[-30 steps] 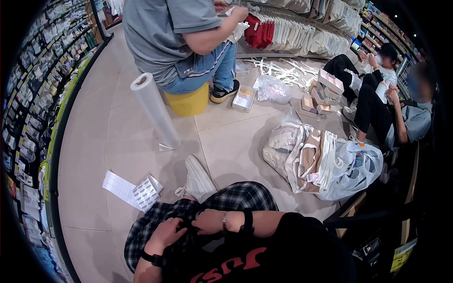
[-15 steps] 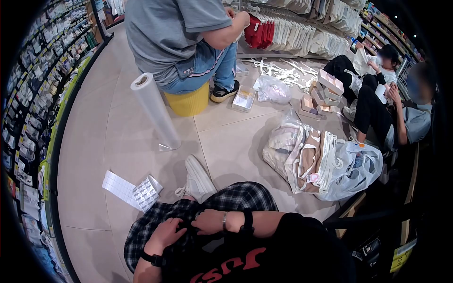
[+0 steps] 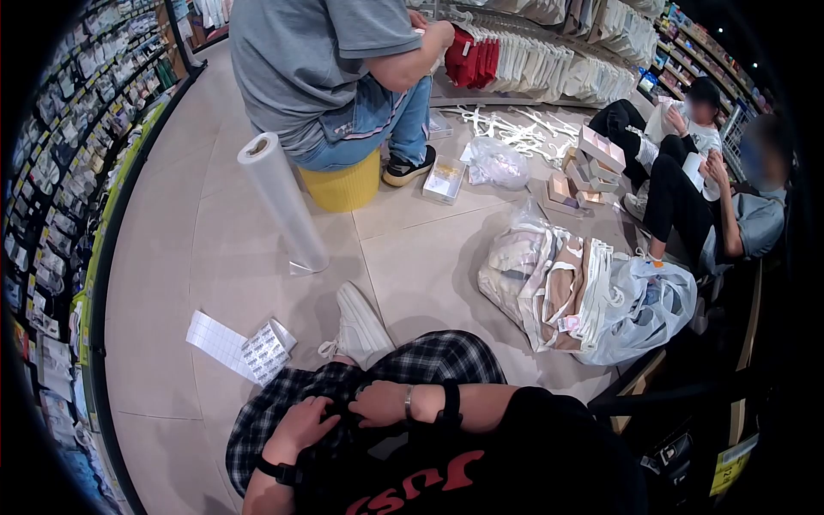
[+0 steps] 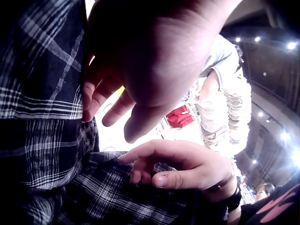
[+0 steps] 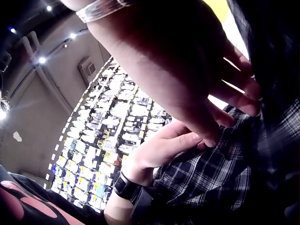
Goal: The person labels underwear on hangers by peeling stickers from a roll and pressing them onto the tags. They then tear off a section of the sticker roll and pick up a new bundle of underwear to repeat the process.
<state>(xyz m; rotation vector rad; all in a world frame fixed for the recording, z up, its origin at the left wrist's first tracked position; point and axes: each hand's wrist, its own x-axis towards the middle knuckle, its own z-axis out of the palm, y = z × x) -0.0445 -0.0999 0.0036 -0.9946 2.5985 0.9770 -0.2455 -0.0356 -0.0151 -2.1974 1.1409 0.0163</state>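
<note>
My left hand [image 3: 302,423] rests on plaid cloth [image 3: 459,352] over my lap, its fingers relaxed and holding nothing. Close beside it lies my right hand [image 3: 379,403], loosely bent over the same cloth, with a bracelet [image 3: 408,402] at the wrist. In the left wrist view the left hand [image 4: 159,70] looms large, fingertips at the plaid fabric, and the right hand [image 4: 187,164] shows below it. The right wrist view has the right hand [image 5: 173,70] in front, its fingers slightly spread over the cloth, overlapping the left hand [image 5: 159,147].
A clear plastic roll [image 3: 287,210] stands on the floor near printed sheets [image 3: 225,343]. To the right sit stuffed plastic bags [image 3: 644,309], open boxes [image 3: 566,190] and white hangers [image 3: 515,129]. A person [image 3: 300,77] sits on a yellow stool [image 3: 348,187]; two more sit at right.
My hands have stayed still. The person on the stool has shifted an arm to the right. A seated person at far right raised a white cloth, then lowered it.
</note>
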